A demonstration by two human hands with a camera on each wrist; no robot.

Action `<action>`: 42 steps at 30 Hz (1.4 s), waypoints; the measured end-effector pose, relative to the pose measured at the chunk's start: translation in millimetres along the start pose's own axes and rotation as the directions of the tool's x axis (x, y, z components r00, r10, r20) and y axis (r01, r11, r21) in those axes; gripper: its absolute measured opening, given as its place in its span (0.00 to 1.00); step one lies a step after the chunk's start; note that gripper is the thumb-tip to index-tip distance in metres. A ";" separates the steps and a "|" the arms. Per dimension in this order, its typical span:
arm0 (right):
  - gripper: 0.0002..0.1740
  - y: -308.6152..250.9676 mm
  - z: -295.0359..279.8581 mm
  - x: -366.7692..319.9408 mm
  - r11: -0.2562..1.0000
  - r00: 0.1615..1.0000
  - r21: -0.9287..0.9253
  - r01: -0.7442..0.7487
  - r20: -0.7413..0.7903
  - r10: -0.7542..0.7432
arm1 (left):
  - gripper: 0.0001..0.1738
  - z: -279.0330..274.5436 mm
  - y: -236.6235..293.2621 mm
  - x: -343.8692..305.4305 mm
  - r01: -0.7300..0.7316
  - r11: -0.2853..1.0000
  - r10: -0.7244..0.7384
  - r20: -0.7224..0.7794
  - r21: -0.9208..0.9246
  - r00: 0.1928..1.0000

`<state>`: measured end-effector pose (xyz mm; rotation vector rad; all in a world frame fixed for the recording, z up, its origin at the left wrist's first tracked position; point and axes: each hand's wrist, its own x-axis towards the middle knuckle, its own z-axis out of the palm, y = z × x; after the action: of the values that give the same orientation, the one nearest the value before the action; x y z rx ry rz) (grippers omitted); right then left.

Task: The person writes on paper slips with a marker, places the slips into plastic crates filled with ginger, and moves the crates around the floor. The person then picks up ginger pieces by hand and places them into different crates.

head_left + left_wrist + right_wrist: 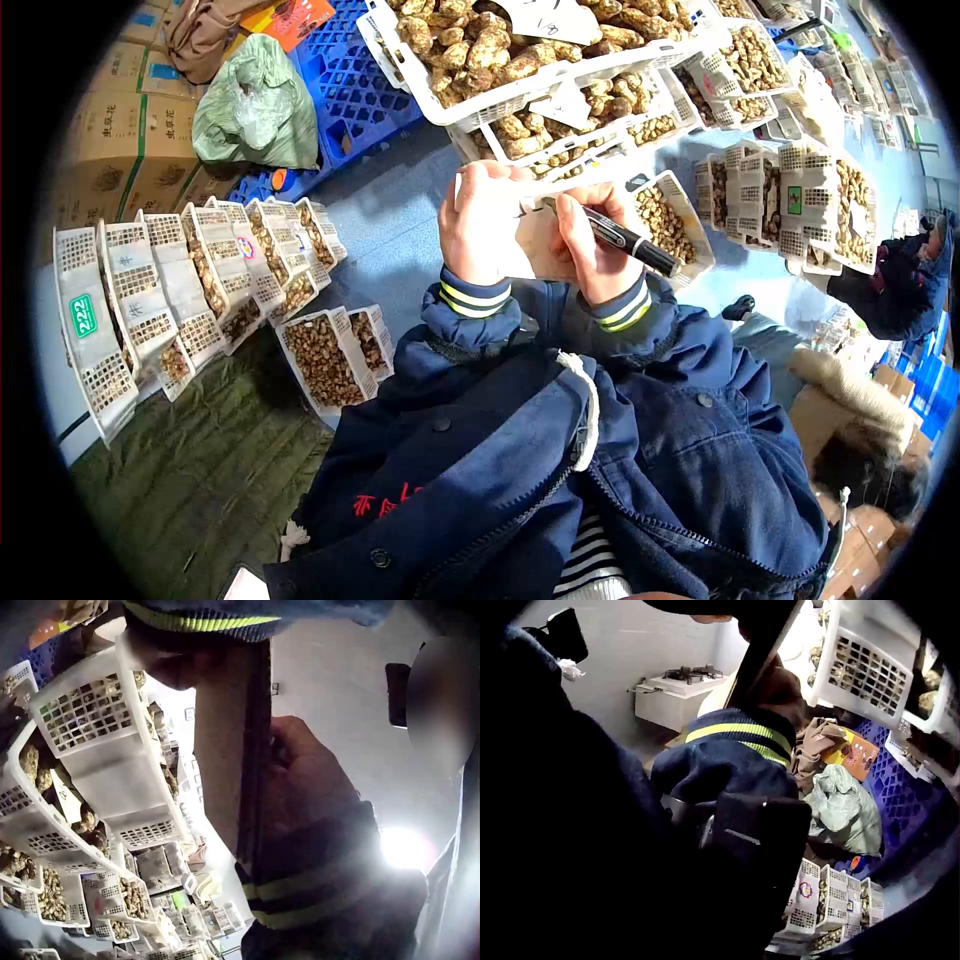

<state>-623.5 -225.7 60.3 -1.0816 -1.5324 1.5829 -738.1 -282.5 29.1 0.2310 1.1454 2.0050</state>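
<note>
In the head view my left hand (472, 225) grips a pale card (535, 243) by its left side, fingers curled over the far edge. My right hand (597, 250) pinches a black marker pen (632, 243), its tip end at the card and its back end pointing right. Dark strokes show near the card's top. Edge-on in the left wrist view, the card (221, 727) has a brown face, with the right hand (311, 780) beyond it. The right wrist view has the left sleeve cuff (739, 739) below the card's dark edge.
Stacked white crates (560, 75) of brown knobbly pieces, apparently mushrooms, stand just ahead. More crates (325, 360) line the floor at left; others (790, 195) stand at right. A blue pallet (355, 90), green bag (258, 105) and cartons (130, 150) lie ahead left. Another person (890, 285) is at far right.
</note>
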 end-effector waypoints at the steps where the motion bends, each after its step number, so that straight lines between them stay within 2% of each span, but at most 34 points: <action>1: 0.11 -2.4 0.7 0.2 0.999 1.000 -0.031 -0.022 -0.001 0.022 | 0.17 0.1 -0.3 0.2 -0.004 1.000 0.004 0.000 -0.005 1.000; 3: 0.11 4.2 -2.7 2.4 1.000 0.999 0.008 -0.002 -0.034 0.002 | 0.17 -0.1 1.9 -1.1 -0.008 1.000 0.007 -0.004 -0.008 1.000; 4: 0.11 3.9 -5.5 1.9 0.999 0.999 0.020 -0.046 -0.019 0.046 | 0.17 1.8 5.1 -2.7 0.009 1.000 -0.009 -0.022 -0.008 1.000; 7: 0.10 0.2 -5.5 -0.5 0.993 0.999 0.118 -0.018 0.041 0.014 | 0.17 0.6 2.8 -2.5 0.019 1.000 -0.020 -0.033 -0.013 0.999; 9: 0.09 8.4 -9.0 -2.2 0.999 0.996 0.051 0.011 0.086 -0.015 | 0.17 -1.0 -0.2 -0.7 0.013 1.000 -0.013 -0.028 -0.016 1.000; 11: 0.09 3.4 -8.0 -5.3 0.988 0.988 0.151 -0.037 0.152 0.014 | 0.20 -0.4 -3.7 1.6 0.013 1.000 -0.014 -0.111 -0.006 0.994; 12: 0.09 3.2 -7.9 -3.4 0.989 0.989 0.142 -0.051 0.144 0.031 | 0.20 -1.4 -5.7 2.3 0.015 1.000 -0.016 -0.114 -0.006 0.993; 13: 0.09 1.3 -8.5 -3.0 0.969 0.992 0.239 -0.065 0.119 0.037 | 0.19 -3.1 -7.5 2.9 -0.018 1.000 0.021 -0.111 0.022 0.994; 15: 0.09 -13.5 -15.3 -8.2 0.961 0.982 0.225 -0.161 0.135 0.132 | 0.19 -5.2 -8.8 6.7 -0.062 0.997 0.066 -0.109 0.048 0.992; 16: 0.08 -14.4 -14.0 -11.3 0.950 0.986 0.286 -0.128 0.142 0.090 | 0.18 -5.8 -9.3 7.3 -0.043 0.998 0.048 -0.130 0.035 0.990; 17: 0.08 -17.1 -16.4 -14.1 0.964 0.982 0.219 -0.153 0.142 0.124 | 0.18 -5.8 -9.6 8.9 -0.027 0.999 0.030 -0.149 0.021 0.988; 19: 0.08 -11.5 -22.5 -20.4 0.974 0.984 0.212 -0.076 0.173 0.039 | 0.17 -8.0 -6.9 10.2 -0.031 0.999 0.034 -0.150 0.022 0.988; 20: 0.09 -12.3 -25.5 -24.2 0.985 0.978 0.134 -0.105 0.192 0.078 | 0.17 -8.6 -5.8 10.0 -0.048 0.999 0.047 -0.123 -0.006 0.991; 21: 0.09 -5.9 -25.9 -26.5 0.990 0.982 0.125 -0.058 0.185 0.034 | 0.17 -8.5 -5.9 9.8 -0.061 0.998 0.057 -0.093 -0.034 0.994; 23: 0.09 1.2 -29.3 -27.9 0.992 0.982 0.065 -0.112 0.157 0.101 | 0.17 -6.2 -8.7 11.3 -0.075 0.997 0.071 -0.109 -0.030 0.992; 26: 0.09 9.2 -29.5 -28.2 0.997 0.990 0.032 -0.069 0.128 0.064 | 0.16 -4.8 -11.5 11.2 -0.100 0.995 0.097 -0.140 -0.014 0.985; 28: 0.09 9.2 -29.8 -28.0 0.998 0.991 0.008 -0.063 0.120 0.062 | 0.17 -7.2 -12.1 10.4 -0.116 0.992 0.118 -0.032 0.044 0.993; 32: 0.09 8.8 -27.6 -26.6 0.996 0.995 -0.077 -0.035 0.088 0.042 | 0.16 -9.6 -16.1 9.9 -0.085 0.996 0.085 -0.039 -0.016 0.996; 33: 0.09 8.1 -27.2 -26.7 0.994 0.997 -0.103 -0.021 0.068 0.028 | 0.16 -9.8 -16.8 9.4 -0.128 0.988 0.131 -0.028 0.090 0.991; 34: 0.08 1.7 -28.4 -27.4 0.999 0.988 -0.053 -0.007 0.153 0.015 | 0.15 -9.7 -16.6 9.1 -0.172 0.966 0.177 -0.012 0.193 0.984; 35: 0.08 -0.6 -28.9 -28.8 1.000 0.981 0.001 0.006 0.191 -0.007 | 0.15 -9.2 -15.9 8.6 -0.171 0.966 0.177 -0.011 0.194 0.984; 37: 0.08 7.5 -33.6 -28.6 1.000 0.992 -0.010 -0.028 0.124 0.029 | 0.15 -7.4 -12.2 7.0 -0.064 0.996 0.061 -0.047 -0.056 0.997; 39: 0.08 7.3 -34.2 -31.3 0.998 0.991 -0.014 -0.059 0.117 0.060 | 0.16 -5.5 -14.1 7.2 -0.079 0.996 0.077 -0.073 -0.029 0.994; 41: 0.09 2.5 -33.2 -33.6 0.994 0.983 -0.107 0.005 0.184 0.015 | 0.17 -3.6 -15.7 7.9 -0.094 0.996 0.094 -0.095 -0.004 0.991; 42: 0.09 4.1 -32.6 -33.1 0.998 0.981 -0.048 -0.034 0.190 0.043 | 0.17 -4.0 -16.6 7.4 -0.089 0.996 0.090 -0.100 0.016 0.991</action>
<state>-579.7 -241.6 61.0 -1.0128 -1.6881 1.7287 -736.0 -275.3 12.1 0.1922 1.2291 2.1094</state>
